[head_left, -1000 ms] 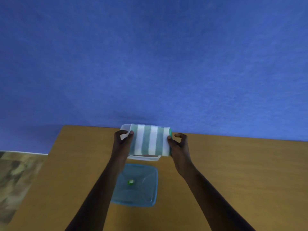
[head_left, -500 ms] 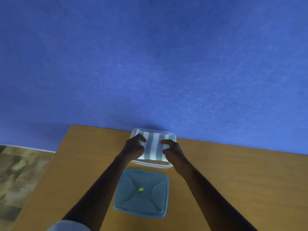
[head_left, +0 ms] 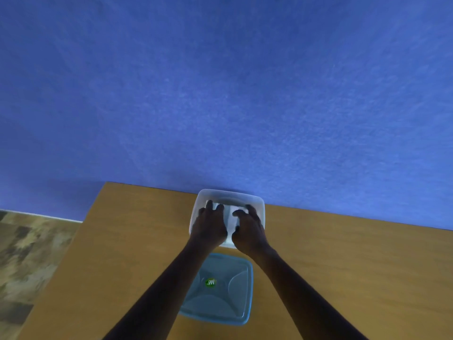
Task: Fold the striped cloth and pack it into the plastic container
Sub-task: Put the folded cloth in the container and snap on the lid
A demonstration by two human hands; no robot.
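The clear plastic container (head_left: 260,202) stands at the far edge of the wooden table (head_left: 127,241), against the blue wall. The folded striped cloth (head_left: 229,218) lies inside it; only a pale strip shows between my hands. My left hand (head_left: 208,227) lies palm down on the cloth's left half, fingers spread. My right hand (head_left: 249,229) lies palm down on the right half, fingers slightly curled. Both hands are inside the container's rim and cover most of the cloth.
The container's blue lid (head_left: 220,290), with a green sticker, lies flat on the table just in front of the container, between my forearms. The table's left edge drops to a patterned floor (head_left: 29,253). The blue wall (head_left: 220,94) rises right behind the container.
The cloth went from being held by its sides above the container to lying down inside it. My hands moved from its edges onto its top and sank deeper into the container.
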